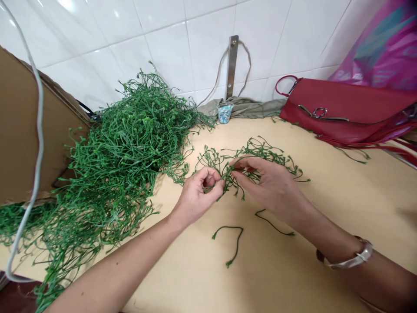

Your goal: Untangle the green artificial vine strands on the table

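My left hand (203,191) is closed, thumb against fingers, on thin green artificial stems (224,176) near the middle of the table. From the right, my right hand (265,180) pinches the same stems between thumb and fingertips. Both hands almost meet. Beneath and behind them spreads a loose bunch of green stems (260,150). Two single stems, a bent one (239,237) and a straighter one (275,225), lie on the table in front of my hands. Which exact strands each hand grips is partly hidden by the fingers.
A large heap of green stems (130,139) fills the left side beside a cardboard box (35,130). A white cable (39,117) hangs at far left. Against the tiled wall stand a small patterned cup (224,113), grey cloth (254,108) and a red handbag (355,104).
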Demonstrator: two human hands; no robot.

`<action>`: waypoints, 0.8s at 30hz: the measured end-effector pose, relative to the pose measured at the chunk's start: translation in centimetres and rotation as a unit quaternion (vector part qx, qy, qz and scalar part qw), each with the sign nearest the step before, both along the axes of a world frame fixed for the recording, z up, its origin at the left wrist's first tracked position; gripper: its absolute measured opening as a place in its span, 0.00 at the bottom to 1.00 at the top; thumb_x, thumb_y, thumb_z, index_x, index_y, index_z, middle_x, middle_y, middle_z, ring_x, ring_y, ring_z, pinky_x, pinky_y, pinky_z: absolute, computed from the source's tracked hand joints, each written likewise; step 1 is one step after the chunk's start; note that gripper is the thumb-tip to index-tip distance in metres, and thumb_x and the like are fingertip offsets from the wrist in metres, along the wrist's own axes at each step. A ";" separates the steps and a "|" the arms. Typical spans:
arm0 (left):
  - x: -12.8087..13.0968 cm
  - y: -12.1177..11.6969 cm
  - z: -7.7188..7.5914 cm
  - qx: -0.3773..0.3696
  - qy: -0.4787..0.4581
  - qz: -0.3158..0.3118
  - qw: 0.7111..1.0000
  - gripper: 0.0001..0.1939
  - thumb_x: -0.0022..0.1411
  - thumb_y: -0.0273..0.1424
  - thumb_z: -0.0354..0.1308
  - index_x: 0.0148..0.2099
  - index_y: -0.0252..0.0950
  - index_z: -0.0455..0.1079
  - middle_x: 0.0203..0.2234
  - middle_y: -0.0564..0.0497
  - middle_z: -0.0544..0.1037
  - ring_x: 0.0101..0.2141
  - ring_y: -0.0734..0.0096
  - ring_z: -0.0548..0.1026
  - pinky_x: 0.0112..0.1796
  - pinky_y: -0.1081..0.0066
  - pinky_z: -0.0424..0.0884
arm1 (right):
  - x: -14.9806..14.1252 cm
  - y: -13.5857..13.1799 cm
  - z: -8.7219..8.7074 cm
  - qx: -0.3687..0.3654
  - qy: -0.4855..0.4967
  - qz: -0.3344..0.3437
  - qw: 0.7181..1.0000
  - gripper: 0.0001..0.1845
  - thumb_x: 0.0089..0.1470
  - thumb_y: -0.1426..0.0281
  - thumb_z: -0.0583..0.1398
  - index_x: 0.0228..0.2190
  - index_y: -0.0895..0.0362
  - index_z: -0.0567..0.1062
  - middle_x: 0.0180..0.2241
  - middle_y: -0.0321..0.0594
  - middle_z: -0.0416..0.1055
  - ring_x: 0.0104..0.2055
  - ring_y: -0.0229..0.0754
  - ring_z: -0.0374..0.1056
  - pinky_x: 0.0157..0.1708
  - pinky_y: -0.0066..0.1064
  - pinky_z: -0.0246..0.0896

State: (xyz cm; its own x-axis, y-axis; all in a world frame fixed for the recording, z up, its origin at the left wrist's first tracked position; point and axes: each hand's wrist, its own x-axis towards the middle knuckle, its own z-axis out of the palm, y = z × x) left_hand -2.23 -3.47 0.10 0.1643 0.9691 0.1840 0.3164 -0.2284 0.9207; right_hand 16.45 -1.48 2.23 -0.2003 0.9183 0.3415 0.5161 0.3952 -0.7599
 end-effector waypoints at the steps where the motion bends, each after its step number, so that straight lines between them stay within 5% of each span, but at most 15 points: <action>1: 0.0 0.0 -0.1 -0.010 0.002 -0.010 1.000 0.05 0.64 0.32 0.57 0.37 0.37 0.66 0.24 0.57 0.64 0.26 0.76 0.62 0.30 0.73 0.61 | 0.0 0.0 -0.1 0.001 0.000 -0.001 1.000 0.06 0.56 0.68 0.60 0.35 0.52 0.78 0.34 0.39 0.80 0.36 0.46 0.76 0.39 0.37 0.69; 8: -0.1 0.1 -0.3 0.010 0.041 -0.055 0.998 0.10 0.69 0.37 0.53 0.39 0.36 0.69 0.21 0.57 0.64 0.24 0.76 0.62 0.28 0.73 0.60 | -0.2 0.1 -0.2 0.050 -0.044 -0.047 0.997 0.05 0.49 0.74 0.58 0.26 0.53 0.72 0.26 0.35 0.76 0.28 0.40 0.70 0.32 0.31 0.64; 20: 0.2 0.8 0.3 0.016 0.012 -0.047 0.999 0.09 0.69 0.36 0.52 0.38 0.36 0.67 0.25 0.56 0.64 0.27 0.75 0.61 0.31 0.73 0.59 | -1.8 1.5 -0.2 -0.035 0.059 -0.073 0.995 0.03 0.44 0.74 0.58 0.23 0.53 0.69 0.18 0.28 0.62 0.21 0.35 0.58 0.23 0.28 0.53; 24: -0.2 -0.2 0.6 0.020 -0.007 -0.058 0.998 0.09 0.69 0.36 0.53 0.38 0.36 0.67 0.26 0.56 0.65 0.28 0.75 0.62 0.30 0.73 0.58 | 0.6 2.4 1.0 -0.016 0.026 -0.122 0.992 0.06 0.45 0.76 0.58 0.22 0.53 0.70 0.18 0.30 0.64 0.22 0.36 0.59 0.25 0.29 0.54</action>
State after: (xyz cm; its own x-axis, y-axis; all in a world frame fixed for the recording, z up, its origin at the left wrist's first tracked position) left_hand -2.47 -3.65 0.71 0.2720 0.9355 0.2253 0.2730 -0.2996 0.9142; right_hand 17.00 0.90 3.20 0.0458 0.9481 0.3147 0.5523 0.2385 -0.7988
